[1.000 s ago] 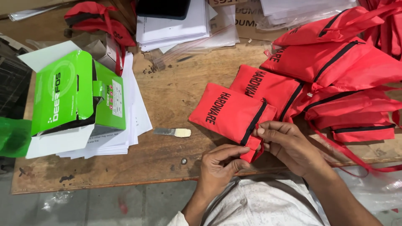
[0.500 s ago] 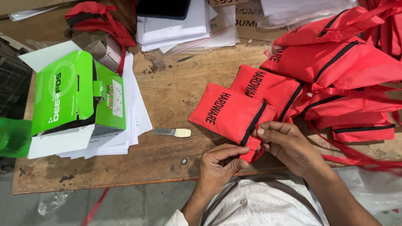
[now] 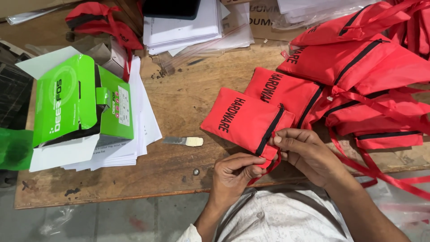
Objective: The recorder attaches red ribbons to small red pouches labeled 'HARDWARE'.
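My left hand (image 3: 235, 172) and right hand (image 3: 304, 152) both pinch the near corner of 1 red zippered pouch (image 3: 246, 118) lying on the wooden table (image 3: 188, 98), beside a pile of like red pouches (image 3: 358, 67), with a small blade (image 3: 182, 141) to its left.

Your left hand (image 3: 235, 172) and right hand (image 3: 307, 152) pinch the near corner of a red zippered fabric pouch (image 3: 246, 120) on the wooden table (image 3: 188, 103).
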